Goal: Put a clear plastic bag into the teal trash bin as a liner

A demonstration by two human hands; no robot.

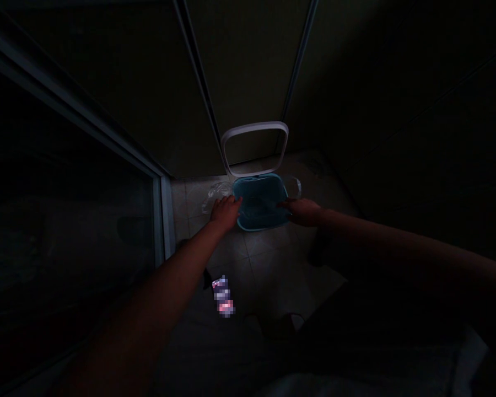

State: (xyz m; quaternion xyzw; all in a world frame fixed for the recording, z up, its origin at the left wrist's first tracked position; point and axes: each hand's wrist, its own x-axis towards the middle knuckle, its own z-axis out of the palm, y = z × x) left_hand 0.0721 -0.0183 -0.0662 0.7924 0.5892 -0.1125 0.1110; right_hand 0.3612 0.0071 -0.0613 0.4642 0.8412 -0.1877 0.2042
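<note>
A blue-green bin [261,226] stands on the tiled floor, its pale ring-shaped frame [255,128] tilted up behind it. Clear plastic [220,190] lines the bin and spreads out over its left side, and a loop of it [298,186] sticks out at the right. My left hand [227,211] is at the bin's left rim, its fingers bent over the edge and the plastic. At the right rim is my right hand [302,211], fingers reaching over the edge. The dark hides whether either hand pinches the plastic.
A lit phone-like screen [224,296], blurred, is below the bin near my left forearm. Dark panels [248,71] rise behind the bin. A metal door or window frame [162,215] stands at the left. The scene is very dim.
</note>
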